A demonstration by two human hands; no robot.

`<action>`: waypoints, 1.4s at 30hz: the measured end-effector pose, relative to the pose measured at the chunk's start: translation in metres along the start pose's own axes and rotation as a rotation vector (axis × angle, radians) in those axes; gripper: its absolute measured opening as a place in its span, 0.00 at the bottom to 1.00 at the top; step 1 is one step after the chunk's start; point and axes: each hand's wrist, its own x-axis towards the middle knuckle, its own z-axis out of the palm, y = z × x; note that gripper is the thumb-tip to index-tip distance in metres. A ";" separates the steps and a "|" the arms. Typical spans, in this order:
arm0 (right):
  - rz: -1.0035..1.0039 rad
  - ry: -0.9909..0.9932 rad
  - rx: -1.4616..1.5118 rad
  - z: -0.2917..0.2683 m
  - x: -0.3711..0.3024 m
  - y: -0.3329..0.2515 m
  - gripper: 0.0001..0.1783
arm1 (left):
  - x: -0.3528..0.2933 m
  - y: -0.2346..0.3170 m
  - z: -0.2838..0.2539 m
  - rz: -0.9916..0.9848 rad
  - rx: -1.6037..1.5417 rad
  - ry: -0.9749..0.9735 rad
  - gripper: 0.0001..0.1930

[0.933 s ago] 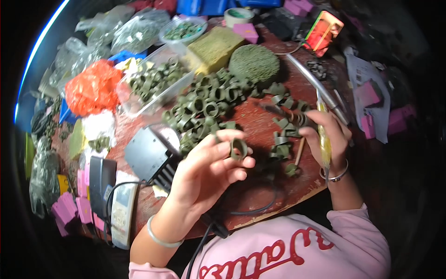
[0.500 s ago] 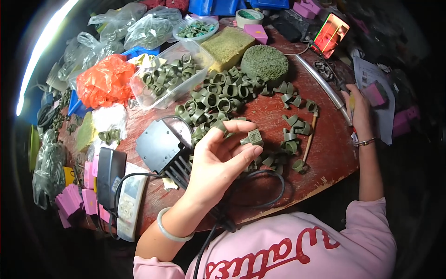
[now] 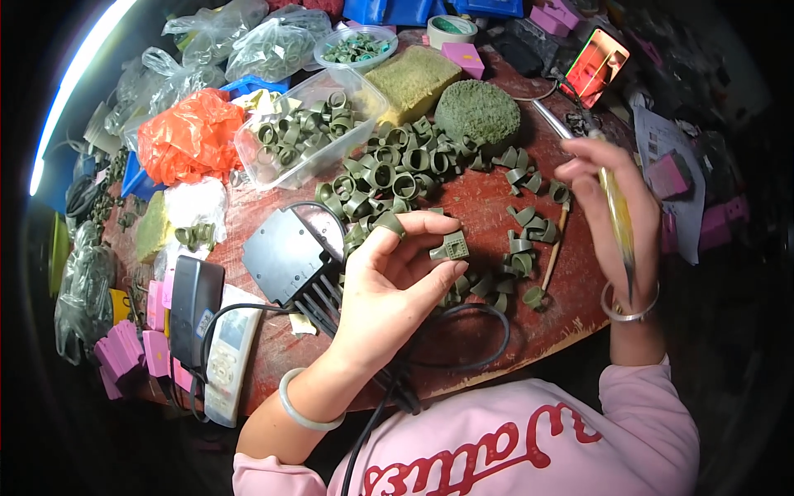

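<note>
My left hand point(image 3: 389, 277) is closed, with thumb and fingertips pinching a dark green ring with a square, dimpled face point(image 3: 454, 245). A plain green band point(image 3: 389, 223) sits round one of its fingers. Over the right side of the table, my right hand point(image 3: 616, 190) is raised, its fingers curled round a slim tool with a yellow, see-through handle point(image 3: 616, 207). The tool's dark, narrow end points toward my wrist; its other end is hidden at the fingers. Between and beyond the hands lie many loose green rings point(image 3: 405, 161) in a heap.
A clear plastic box point(image 3: 306, 161) of rings stands behind the black metal unit point(image 3: 284, 252) with cables. A green round pad point(image 3: 477, 112) and a yellow sponge block point(image 3: 413, 78) lie at the back. A thin stick point(image 3: 556, 252) and a lit phone point(image 3: 595, 66) are to the right.
My right hand has come up and leftward from the table's right edge, and the yellow-handled tool now shows plainly in it. My left hand holds the ring almost still.
</note>
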 end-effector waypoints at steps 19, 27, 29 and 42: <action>0.196 -0.247 0.732 0.024 -0.016 -0.006 0.11 | 0.004 -0.007 -0.004 0.233 0.359 -0.081 0.19; 0.361 -0.448 0.988 0.024 -0.017 -0.001 0.10 | 0.004 -0.003 0.002 0.300 0.421 -0.075 0.16; 0.371 -0.462 0.990 0.023 -0.016 -0.003 0.10 | 0.004 -0.003 0.002 0.290 0.396 -0.066 0.16; 0.186 -0.396 0.839 0.029 -0.013 0.003 0.07 | 0.004 0.002 -0.002 0.115 0.089 -0.065 0.18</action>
